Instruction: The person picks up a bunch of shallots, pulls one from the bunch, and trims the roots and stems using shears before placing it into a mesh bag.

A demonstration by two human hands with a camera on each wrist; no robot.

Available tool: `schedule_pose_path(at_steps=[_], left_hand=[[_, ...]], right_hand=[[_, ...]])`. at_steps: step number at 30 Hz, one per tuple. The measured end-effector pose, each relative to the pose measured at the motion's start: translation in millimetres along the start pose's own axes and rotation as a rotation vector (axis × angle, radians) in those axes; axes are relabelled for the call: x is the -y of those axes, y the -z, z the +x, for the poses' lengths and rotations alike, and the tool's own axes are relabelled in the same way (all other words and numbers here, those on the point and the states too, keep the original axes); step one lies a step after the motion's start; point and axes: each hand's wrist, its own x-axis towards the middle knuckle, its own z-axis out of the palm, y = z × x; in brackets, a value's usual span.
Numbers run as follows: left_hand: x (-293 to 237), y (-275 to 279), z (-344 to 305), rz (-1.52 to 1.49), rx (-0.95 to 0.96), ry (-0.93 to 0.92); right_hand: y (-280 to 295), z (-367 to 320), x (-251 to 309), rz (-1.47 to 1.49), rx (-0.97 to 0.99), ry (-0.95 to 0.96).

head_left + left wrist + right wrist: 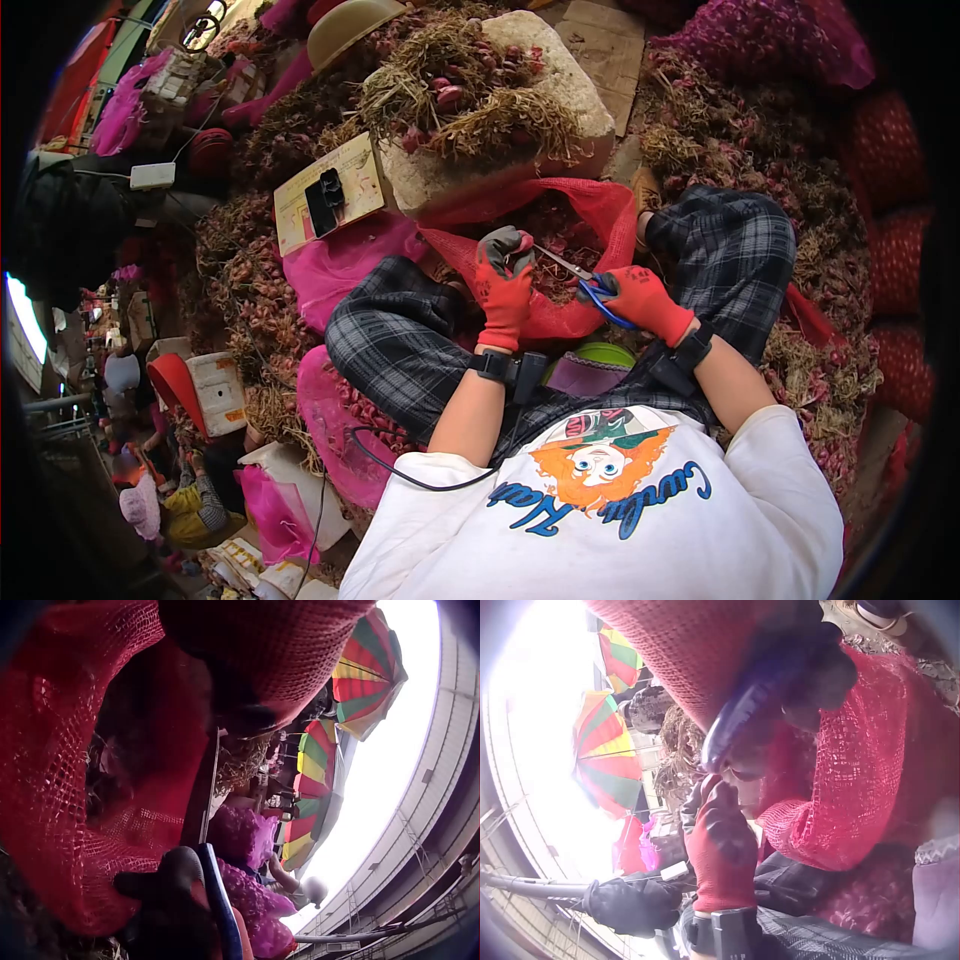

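Note:
My left hand (503, 285), in a red glove with grey fingers, is raised over a red mesh bag (607, 215). Its curled fingers pinch a small reddish shallot (710, 783), mostly hidden by the glove. My right hand (645, 302), gloved alike, grips the blue handles of a pair of scissors (608, 304). The metal blades point toward the left fingertips and end right beside them. Below both hands, the bag's mouth stands open between the knees, with shallots (545, 225) inside it.
A pale block (565, 75) bears dried shallot bunches (470, 95) ahead. A phone (323, 203) lies on a board (290, 215) to its left. Heaps of shallots (800, 230) spread on both sides. A green-rimmed container (605, 353) sits in front of the body; a pink net (345, 435) holds bulbs.

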Motion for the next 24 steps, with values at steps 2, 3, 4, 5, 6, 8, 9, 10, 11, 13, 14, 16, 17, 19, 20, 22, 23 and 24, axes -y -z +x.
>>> schedule_pose_path(at_steps=[2,3,4,5,6,8,9,10,11,13,14,16,17,19,20,22,23,24], left_hand=[[3,2,4,0.104,0.005,-0.091],[3,2,2,0.064,0.001,-0.059],[-1,1,2,0.025,-0.002,-0.027],[-3,0,2,-0.015,-0.004,0.002],[-3,2,2,-0.158,0.009,0.135],[-15,8,4,-0.450,0.030,0.393],[-23,16,2,-0.549,0.014,0.410],[-53,29,3,-0.646,0.001,0.426],[-80,51,0,-0.651,-0.034,0.388],[-129,116,-12,-0.432,-0.163,0.281],[-140,152,-25,-0.351,-0.251,0.180],[-145,229,-64,0.014,-0.362,0.313],[-147,258,-85,0.175,-0.394,0.380],[-104,341,-142,0.450,-0.313,0.665],[-109,335,-139,0.608,-0.345,0.580],[-114,308,-129,0.912,-0.394,0.401],[-130,279,-104,0.724,-0.407,0.275],[-148,243,-67,0.535,-0.418,0.148]], right_hand=[[8,-5,11,0.146,-0.070,-0.004],[10,-6,15,0.218,-0.101,-0.003],[9,-6,15,0.244,-0.104,-0.005],[7,-5,14,0.269,-0.110,-0.006],[6,-4,13,0.293,-0.115,-0.007],[11,-4,18,0.311,-0.047,-0.027],[15,-4,19,0.317,-0.010,-0.035],[19,-4,20,0.311,-0.027,-0.032],[22,-6,21,0.309,-0.042,-0.032],[24,-8,22,0.323,-0.068,-0.043],[26,-6,22,0.337,-0.085,-0.050],[24,0,20,0.356,-0.098,-0.061],[23,1,19,0.349,-0.102,-0.050],[21,5,19,0.332,-0.107,-0.025],[19,6,19,0.330,-0.128,-0.011],[16,8,17,0.322,-0.175,0.006],[12,9,14,0.308,-0.178,-0.005],[9,11,11,0.293,-0.182,-0.014]])
